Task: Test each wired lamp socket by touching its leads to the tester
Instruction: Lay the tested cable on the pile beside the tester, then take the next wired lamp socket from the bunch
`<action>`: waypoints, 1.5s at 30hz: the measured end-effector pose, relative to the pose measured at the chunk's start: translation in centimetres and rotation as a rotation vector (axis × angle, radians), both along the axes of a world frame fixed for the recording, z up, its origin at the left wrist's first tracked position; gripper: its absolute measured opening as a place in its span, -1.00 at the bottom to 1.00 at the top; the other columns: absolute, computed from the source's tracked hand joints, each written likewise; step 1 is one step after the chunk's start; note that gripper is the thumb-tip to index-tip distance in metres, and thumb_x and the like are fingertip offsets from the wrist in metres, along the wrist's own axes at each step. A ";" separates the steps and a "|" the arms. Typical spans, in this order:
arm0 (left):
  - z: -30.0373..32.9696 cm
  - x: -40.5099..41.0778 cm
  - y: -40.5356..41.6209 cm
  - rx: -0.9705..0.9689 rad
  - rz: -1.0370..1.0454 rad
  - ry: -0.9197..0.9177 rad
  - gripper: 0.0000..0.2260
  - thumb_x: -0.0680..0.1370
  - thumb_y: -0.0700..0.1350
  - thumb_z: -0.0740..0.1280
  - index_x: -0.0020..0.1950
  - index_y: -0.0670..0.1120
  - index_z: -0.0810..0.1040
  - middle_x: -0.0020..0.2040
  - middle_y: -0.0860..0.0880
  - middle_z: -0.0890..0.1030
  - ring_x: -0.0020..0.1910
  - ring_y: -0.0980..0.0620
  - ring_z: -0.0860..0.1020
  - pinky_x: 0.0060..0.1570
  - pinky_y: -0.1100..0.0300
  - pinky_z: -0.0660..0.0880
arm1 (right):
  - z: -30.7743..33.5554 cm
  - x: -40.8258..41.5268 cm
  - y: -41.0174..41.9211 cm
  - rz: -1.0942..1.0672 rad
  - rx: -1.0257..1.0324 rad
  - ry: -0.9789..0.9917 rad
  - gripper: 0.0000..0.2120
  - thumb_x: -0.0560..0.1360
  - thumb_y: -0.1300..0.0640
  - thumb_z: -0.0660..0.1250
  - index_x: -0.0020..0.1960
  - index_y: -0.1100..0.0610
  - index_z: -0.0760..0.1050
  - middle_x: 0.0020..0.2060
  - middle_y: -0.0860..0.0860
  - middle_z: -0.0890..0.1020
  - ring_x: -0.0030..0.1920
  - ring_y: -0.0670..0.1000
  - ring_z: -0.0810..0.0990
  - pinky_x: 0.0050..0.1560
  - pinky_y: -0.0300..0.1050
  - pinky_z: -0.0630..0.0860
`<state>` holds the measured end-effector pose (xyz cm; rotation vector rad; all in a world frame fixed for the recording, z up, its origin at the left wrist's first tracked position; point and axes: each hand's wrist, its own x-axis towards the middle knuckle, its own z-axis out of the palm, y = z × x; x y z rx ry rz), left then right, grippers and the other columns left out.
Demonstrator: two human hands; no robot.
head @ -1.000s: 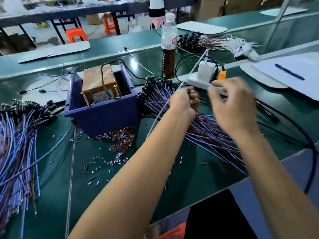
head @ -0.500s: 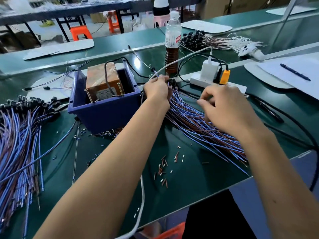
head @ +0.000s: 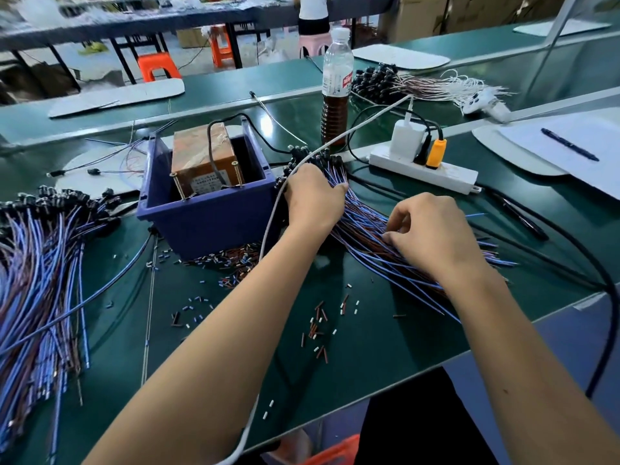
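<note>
- At a green workbench, a worker's left hand [head: 313, 196] is now resting on the socket end of the untested bundle [head: 396, 243], having dropped from the raised position of a second ago, when both hands were held above the wires beside the power strip [head: 422, 171].
- The left fingers are curving over the black sockets [head: 308, 159] at the top of the bundle; whether they are pinching a single socket cannot be told, since the fingertips are hidden on the far side of the hand.
- The right hand [head: 432, 234] is settling onto the blue and brown leads just below the left, its fingers [head: 399, 226] bent and picking at the strands, thumb and forefinger seemingly closing on one wire.
- The shift suggests a fresh socket is being singled out for the next test; no leads are touching the tester [head: 201, 162] at this moment.
- The tester, a brown block with two brass posts, is sitting in a blue bin [head: 208, 213] just left of the left hand's knuckles.
- A larger bundle [head: 43, 263], well left of both hands, is lying apart, probably already checked.
- The tester's front label and the red-and-white label on the bottle [head: 336, 85] beyond the fingertips are carrying print too small to read.
</note>
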<state>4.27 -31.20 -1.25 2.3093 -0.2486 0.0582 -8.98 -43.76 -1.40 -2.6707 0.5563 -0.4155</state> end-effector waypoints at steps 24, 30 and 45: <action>3.2 -5.1 25.0 -0.398 -0.369 0.485 -0.79 0.55 0.04 0.42 -0.14 -0.09 0.67 -0.42 -0.04 0.49 -0.61 0.15 0.32 -0.64 0.45 0.16 | 2.0 3.3 17.1 0.667 0.103 -0.297 -0.93 0.53 0.08 0.46 -0.14 0.03 0.63 -0.35 -0.09 0.62 -0.29 0.02 0.59 -0.16 0.01 0.58; 0.9 -1.3 31.2 0.117 0.717 -0.146 -0.86 0.56 -0.01 0.42 -0.04 -0.08 0.67 -0.13 -0.11 0.69 -0.05 -0.20 0.65 -0.03 0.02 0.54 | 0.8 5.4 26.1 0.958 0.001 -0.052 -0.90 0.55 0.10 0.35 0.00 0.08 0.63 -0.09 0.10 0.67 -0.07 0.24 0.62 -0.07 0.06 0.61; -0.9 -0.4 30.8 0.278 0.470 -0.332 -0.85 0.52 0.03 0.51 -0.01 -0.02 0.69 0.01 -0.09 0.66 0.01 -0.14 0.62 0.06 0.03 0.55 | -1.9 9.7 31.8 0.939 0.287 0.326 -0.87 0.55 0.24 0.28 0.04 0.24 0.56 -0.09 0.29 0.69 -0.14 0.28 0.69 -0.23 0.00 0.58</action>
